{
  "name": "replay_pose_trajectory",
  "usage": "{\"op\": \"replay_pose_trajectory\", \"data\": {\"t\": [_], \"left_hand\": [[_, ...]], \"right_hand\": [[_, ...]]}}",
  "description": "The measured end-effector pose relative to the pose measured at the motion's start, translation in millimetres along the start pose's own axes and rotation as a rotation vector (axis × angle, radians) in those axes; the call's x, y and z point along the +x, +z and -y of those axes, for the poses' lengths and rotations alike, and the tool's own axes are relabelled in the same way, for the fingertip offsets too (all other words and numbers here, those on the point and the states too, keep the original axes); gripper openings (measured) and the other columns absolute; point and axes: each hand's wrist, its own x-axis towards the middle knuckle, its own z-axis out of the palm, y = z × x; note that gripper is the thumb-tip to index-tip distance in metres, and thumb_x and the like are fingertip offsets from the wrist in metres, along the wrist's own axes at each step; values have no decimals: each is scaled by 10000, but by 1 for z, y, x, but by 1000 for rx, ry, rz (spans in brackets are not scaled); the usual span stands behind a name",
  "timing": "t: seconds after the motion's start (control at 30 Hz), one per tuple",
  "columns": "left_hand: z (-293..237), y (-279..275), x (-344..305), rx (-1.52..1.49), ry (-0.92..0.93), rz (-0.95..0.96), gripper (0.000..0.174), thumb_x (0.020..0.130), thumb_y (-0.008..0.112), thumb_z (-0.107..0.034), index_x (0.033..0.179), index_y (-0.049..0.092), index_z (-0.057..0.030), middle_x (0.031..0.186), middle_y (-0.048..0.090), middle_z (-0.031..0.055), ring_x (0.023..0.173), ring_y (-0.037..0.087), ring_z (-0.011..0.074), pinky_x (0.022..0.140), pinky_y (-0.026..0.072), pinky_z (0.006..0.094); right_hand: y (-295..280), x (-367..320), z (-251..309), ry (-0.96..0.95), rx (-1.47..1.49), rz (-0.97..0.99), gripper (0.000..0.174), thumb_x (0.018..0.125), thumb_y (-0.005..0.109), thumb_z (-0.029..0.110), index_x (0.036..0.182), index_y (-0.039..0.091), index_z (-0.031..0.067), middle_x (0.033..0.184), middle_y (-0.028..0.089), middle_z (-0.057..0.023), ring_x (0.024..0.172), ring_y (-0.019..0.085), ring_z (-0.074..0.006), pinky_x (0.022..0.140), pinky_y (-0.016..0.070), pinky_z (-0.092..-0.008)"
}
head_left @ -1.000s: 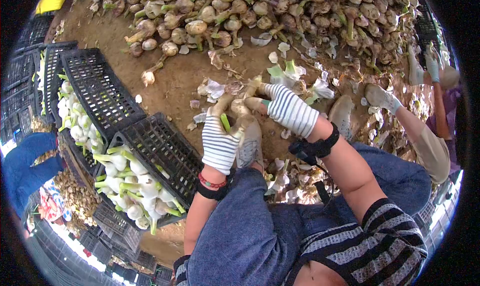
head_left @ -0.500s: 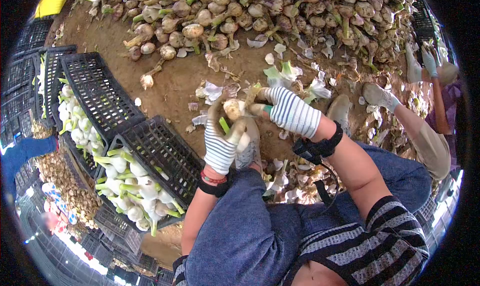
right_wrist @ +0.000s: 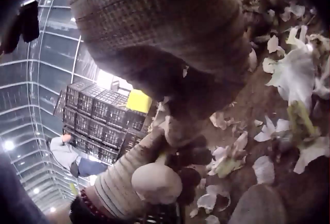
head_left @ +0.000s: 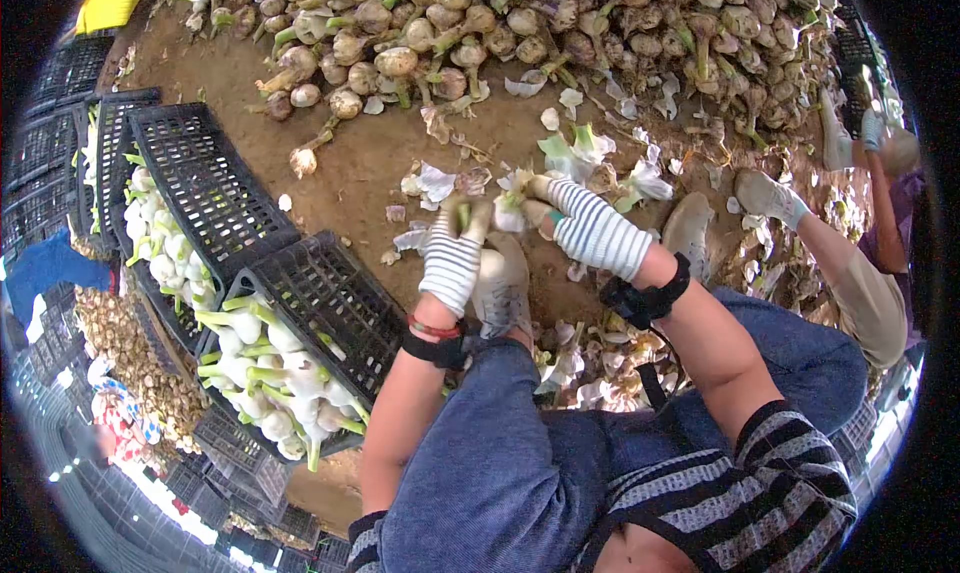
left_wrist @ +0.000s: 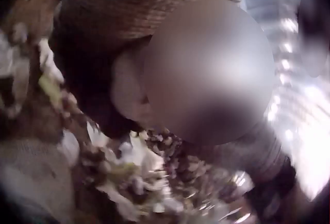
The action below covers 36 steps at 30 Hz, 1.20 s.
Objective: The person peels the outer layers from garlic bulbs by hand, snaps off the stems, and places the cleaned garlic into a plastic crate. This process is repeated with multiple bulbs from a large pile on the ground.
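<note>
garlic bulb [right_wrist: 156,183], plain from right wrist, seems part-hidden from head.

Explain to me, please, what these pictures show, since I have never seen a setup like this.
There is no machine here: a person works with two gloved hands, wearing cameras. One picture comes from the head, looking down; the others come from the left and right wrists, the left one partly hidden by a blurred patch. On the bare earth lie a heap of brownish garlic and scattered papery skins. To the left, black plastic crates hold white garlic bulbs with green stems. The left hand holds a clean white bulb, seen best from the right wrist. The right hand seems to pinch another bulb, but the detail is unclear.
</note>
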Motion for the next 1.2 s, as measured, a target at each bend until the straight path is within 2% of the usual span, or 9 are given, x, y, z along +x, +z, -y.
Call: {"op": "replay_pose_trajectory", "data": {"t": [0.13,0.33,0.47,0.5,0.73,0.8,0.87,1.0,1.2], "left_hand": [[-29,12,-14,447,459,-105,374,789,722,-65,1151,628,-51,1028,668,117,967,618,210,877,487,314],[-43,19,-19,476,444,-112,313,733,698,-95,1040,652,-53,961,637,181,908,615,337,832,496,381],[-24,21,-22,179,476,-117,207,758,665,-77,957,651,-22,929,623,167,856,607,318,815,487,384],[-20,16,-22,284,506,-66,243,815,641,-22,1057,620,-15,982,643,64,895,598,144,802,495,293],[-10,-13,-29,-388,124,-72,204,889,561,11,1075,580,-70,1000,621,40,871,605,136,757,528,277],[-16,-15,-34,-372,146,-85,179,882,584,14,1038,580,-72,974,617,31,871,590,123,744,517,265],[-20,-13,-36,-261,317,-165,198,867,605,29,1037,578,-68,960,611,28,850,580,113,738,507,258],[-28,-10,-36,114,526,-215,185,846,617,53,994,600,-56,984,592,36,846,571,115,770,485,265],[-46,-4,-46,230,572,-188,257,731,676,49,963,622,-49,1079,554,75,969,554,170,859,462,308]], "right_hand": [[10,-1,1,38,-236,-85,260,878,563,136,1068,598,-37,960,575,-265,934,562,-424,835,477,-459],[7,-9,16,-35,-316,-124,226,874,550,126,1001,581,-58,949,586,-275,905,580,-434,803,482,-460],[-16,-8,14,264,-56,-42,239,922,550,198,977,612,-26,770,607,-208,749,615,-286,684,487,-383],[-17,-10,12,263,-56,-41,239,922,550,198,977,612,-26,770,607,-208,749,615,-286,684,487,-383],[-54,-23,5,303,1183,-20,416,953,569,336,1194,564,-3,1175,610,-78,1012,615,-181,801,529,-322],[-64,-14,-27,332,564,-42,411,950,576,295,1236,526,3,1182,600,-120,1022,624,-228,828,521,-324],[-50,-16,-45,114,-816,-228,331,870,543,67,1197,573,20,1002,646,-200,948,626,-303,844,485,-345],[-28,-9,26,26,-328,-130,364,868,545,46,1232,567,40,1017,641,-183,904,626,-308,799,505,-368],[3,15,55,-170,-491,-229,240,843,633,127,1069,628,46,889,634,-146,847,627,-321,766,513,-395]]}}
